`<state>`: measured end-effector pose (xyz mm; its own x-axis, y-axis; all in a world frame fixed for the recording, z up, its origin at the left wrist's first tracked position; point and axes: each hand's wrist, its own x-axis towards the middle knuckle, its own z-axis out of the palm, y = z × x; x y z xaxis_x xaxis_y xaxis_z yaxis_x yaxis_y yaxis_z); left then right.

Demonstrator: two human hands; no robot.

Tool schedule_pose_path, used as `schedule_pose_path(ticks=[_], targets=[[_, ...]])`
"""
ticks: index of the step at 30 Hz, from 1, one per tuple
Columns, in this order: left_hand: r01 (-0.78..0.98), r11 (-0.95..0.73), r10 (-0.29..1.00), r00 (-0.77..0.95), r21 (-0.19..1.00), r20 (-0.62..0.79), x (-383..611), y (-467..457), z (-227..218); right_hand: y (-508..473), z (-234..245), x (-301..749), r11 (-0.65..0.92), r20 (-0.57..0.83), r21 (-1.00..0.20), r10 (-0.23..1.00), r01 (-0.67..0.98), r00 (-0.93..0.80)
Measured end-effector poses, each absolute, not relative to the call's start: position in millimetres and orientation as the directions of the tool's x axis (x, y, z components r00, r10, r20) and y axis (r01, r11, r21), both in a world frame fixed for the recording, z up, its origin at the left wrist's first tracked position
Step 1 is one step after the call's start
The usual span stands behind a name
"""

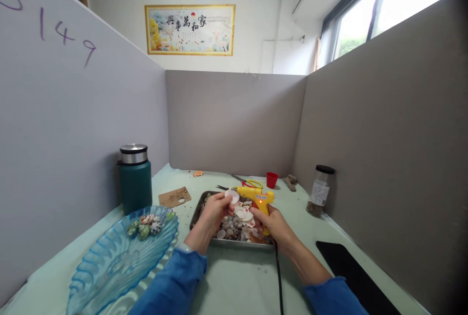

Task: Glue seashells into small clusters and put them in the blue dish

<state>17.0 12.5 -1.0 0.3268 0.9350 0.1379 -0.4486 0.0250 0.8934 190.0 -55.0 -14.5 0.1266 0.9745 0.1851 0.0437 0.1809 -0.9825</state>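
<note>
Between its fingertips my left hand (215, 211) pinches a round white disc (232, 196). My right hand (272, 225) is wrapped round the handle of a yellow glue gun (262, 200), on which a small orange light shows. The gun's nozzle points left, right by the disc; whether they touch I cannot tell. A black cord (279, 276) runs down from the gun toward the table's front edge. Both hands are above a metal tray (237, 244) filled with shells (234, 227) and pale flat discs (244, 214). My hands hide part of the tray.
At left are a blue glass dish (120, 261) with several shells and a teal bottle (135, 183). A cardboard piece (175, 197), scissors (252, 184) and a red cup (271, 180) lie farther back. A jar (320, 192) and black slab (351, 271) are at right. Grey partitions (234, 120) enclose the table.
</note>
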Motion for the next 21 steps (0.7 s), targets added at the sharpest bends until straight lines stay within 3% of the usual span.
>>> schedule_pose_path(ticks=[7, 16, 21], targets=[[-0.429, 0.030, 0.912, 0.381, 0.903, 0.151, 16.3, 11.3, 0.9, -58.0, -11.5, 189.0, 0.193, 0.196, -0.981, 0.973, 0.034, 0.121], [-0.417, 0.076, 0.956, 0.290, 0.906, 0.053, 16.7, 14.6, 0.7, -59.1, -10.6, 189.3, 0.223, 0.219, -0.975, 0.966, -0.012, 0.139], [-0.421, 0.055, 0.943, 0.320, 0.905, 0.092, 17.0, 9.8, 3.3, -62.4, -5.9, 186.7, 0.198, 0.196, -0.980, 0.974, -0.010, 0.111]])
